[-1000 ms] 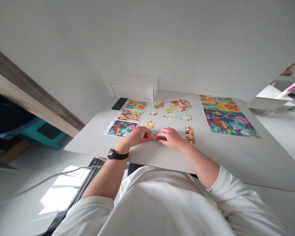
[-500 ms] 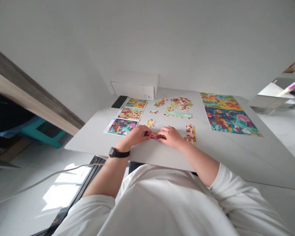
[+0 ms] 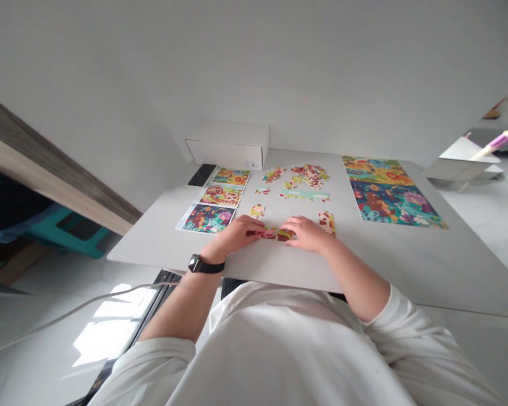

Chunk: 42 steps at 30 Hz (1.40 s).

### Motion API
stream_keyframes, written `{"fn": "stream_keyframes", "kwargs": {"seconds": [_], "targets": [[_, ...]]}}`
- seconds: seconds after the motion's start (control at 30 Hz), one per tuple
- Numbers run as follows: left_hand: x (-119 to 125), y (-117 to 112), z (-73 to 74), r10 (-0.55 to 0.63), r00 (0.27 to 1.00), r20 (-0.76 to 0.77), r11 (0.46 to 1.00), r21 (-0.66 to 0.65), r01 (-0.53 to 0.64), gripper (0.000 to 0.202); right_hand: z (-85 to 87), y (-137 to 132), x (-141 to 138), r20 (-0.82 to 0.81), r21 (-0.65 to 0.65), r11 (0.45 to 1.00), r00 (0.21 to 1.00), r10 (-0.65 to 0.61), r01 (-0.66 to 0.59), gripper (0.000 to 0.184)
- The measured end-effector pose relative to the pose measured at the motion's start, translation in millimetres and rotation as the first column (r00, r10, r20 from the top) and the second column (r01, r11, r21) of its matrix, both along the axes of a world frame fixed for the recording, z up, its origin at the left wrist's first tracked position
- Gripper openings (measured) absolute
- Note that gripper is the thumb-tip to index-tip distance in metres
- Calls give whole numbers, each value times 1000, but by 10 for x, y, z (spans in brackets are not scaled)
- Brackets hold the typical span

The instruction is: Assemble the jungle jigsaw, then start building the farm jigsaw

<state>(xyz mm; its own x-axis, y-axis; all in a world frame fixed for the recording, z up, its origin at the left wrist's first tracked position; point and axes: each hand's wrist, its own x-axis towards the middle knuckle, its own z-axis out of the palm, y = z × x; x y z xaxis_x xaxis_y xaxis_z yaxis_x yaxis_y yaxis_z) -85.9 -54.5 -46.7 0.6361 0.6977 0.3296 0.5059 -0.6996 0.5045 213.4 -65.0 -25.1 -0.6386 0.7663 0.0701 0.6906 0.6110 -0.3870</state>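
Note:
My left hand (image 3: 237,234), with a watch (image 3: 195,263) on its wrist, has its fingers closed on the left end of a pink puzzle piece (image 3: 268,233) near the table's front. Close by on the right, my right hand (image 3: 307,233) grips a brown and yellow-green puzzle piece (image 3: 283,234). A narrow gap shows between the two pieces; the fingertips cover their outer ends. Just beyond my left hand lies a small joined bit of puzzle (image 3: 257,210). Past my right hand is a section with brown patches (image 3: 327,221), partly hidden by that hand.
Further back are a joined light-green strip (image 3: 305,194) and a heap of loose puzzle pieces (image 3: 311,175). A picture sheet (image 3: 221,195) and a phone (image 3: 201,175) lie left, before a white box (image 3: 224,152). A larger picture sheet (image 3: 393,194) lies right.
My right hand has moved slightly right with its piece, and a gap has appeared between the pieces. My left hand stays almost in place. The whole view has shifted a little.

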Motion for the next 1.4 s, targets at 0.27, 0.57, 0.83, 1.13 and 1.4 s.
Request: {"fn": "stream_keyframes", "kwargs": {"seconds": [0.27, 0.57, 0.83, 1.13, 1.4], "targets": [[27, 4, -32, -7, 1000, -22, 1000, 27, 8, 29, 20, -10, -40, -24, -26, 1000, 1000, -7, 7, 32], [80, -31, -16, 6, 994, -108, 998, 69, 1, 33, 25, -14, -44, -29, -9, 1000, 1000, 9, -9, 32], [147, -130, 57, 46, 961, -274, 997, 75, -26, 46, 31, -10, -56, -37, -14, 1000, 999, 8, -9, 33], [130, -144, 63, 64, 962, -265, 997, 68, -48, 47, 32, -16, -49, -30, 3, 1000, 999, 10, -10, 34], [128, -127, 69, 53, 972, -227, 998, 45, -44, 47, 3, 1, -52, -40, 13, 1000, 999, 12, -12, 34]]}}
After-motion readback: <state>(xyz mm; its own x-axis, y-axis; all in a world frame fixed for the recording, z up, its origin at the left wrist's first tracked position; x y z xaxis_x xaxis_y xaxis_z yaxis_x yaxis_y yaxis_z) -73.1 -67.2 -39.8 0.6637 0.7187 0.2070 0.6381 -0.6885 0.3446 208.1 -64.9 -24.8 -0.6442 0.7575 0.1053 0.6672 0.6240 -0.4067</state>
